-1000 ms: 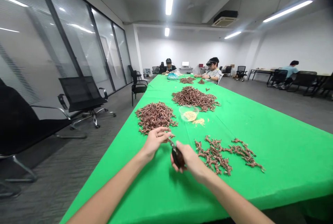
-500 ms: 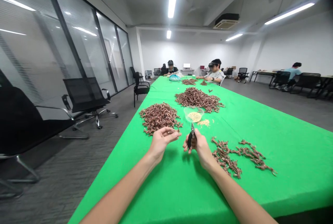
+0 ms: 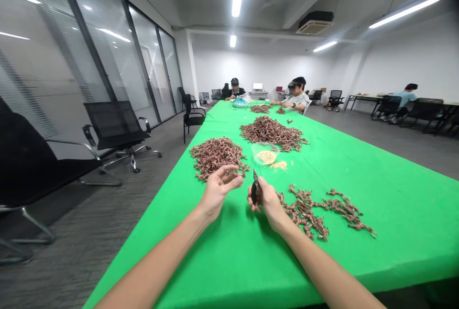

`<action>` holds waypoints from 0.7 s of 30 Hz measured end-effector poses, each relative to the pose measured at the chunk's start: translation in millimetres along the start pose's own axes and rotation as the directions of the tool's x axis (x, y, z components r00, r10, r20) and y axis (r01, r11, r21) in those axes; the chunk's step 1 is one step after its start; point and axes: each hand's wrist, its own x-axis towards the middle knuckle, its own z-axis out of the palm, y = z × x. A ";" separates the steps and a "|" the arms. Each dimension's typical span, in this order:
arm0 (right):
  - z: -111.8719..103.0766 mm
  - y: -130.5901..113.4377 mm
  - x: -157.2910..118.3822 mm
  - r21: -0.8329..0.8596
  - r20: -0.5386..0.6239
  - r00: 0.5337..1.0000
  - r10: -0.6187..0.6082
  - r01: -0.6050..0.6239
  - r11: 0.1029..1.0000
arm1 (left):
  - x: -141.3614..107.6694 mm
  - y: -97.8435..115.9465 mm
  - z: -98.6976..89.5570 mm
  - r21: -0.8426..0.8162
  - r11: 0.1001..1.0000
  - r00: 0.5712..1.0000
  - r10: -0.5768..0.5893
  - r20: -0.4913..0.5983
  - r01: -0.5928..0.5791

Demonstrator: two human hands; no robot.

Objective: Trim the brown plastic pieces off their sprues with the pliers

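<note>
Two hands work above the green bench [image 3: 358, 256]: the right hand [image 3: 270, 201] grips closed around black-handled snips [image 3: 254, 188], while the left hand [image 3: 218, 192] stands half open, seemingly empty, just beside a pile of brown twigs [image 3: 215, 158].

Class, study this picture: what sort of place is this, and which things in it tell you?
Probably an open office room used as a manual workroom: a long green-covered table holding heaps of brown pieces, black mesh office chairs, and a glass-partition wall.
</note>
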 end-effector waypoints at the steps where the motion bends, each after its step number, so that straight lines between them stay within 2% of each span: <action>1: 0.7 3.3 1.2 0.022 0.004 0.999 0.039 -0.039 0.999 | 0.0 -1.0 -0.1 -0.029 0.999 1.000 -0.015 -0.002 0.015; 3: 2.2 8.3 2.5 0.024 0.015 0.997 0.079 -0.079 0.997 | -0.1 -2.5 -0.6 -0.065 0.997 0.999 -0.045 -0.005 0.045; 7: 2.4 9.6 1.7 -0.068 0.085 0.995 0.057 -0.051 0.996 | -0.7 -3.2 -2.2 -0.100 0.987 0.992 -0.128 0.002 0.127; 12: -10.5 7.7 5.1 -0.071 0.188 0.978 0.088 -0.075 0.995 | -0.8 -6.0 -3.0 -0.097 0.977 0.981 -0.193 -0.011 0.191; 16: -21.4 6.7 9.9 -0.084 0.129 0.988 0.083 -0.072 0.994 | -1.1 -8.8 -1.6 -0.081 0.978 0.980 -0.196 -0.037 0.193; 21: -24.8 5.3 7.7 -0.157 0.090 0.994 0.054 -0.039 0.987 | -1.8 -8.5 1.8 -0.055 0.972 0.973 -0.231 -0.026 0.230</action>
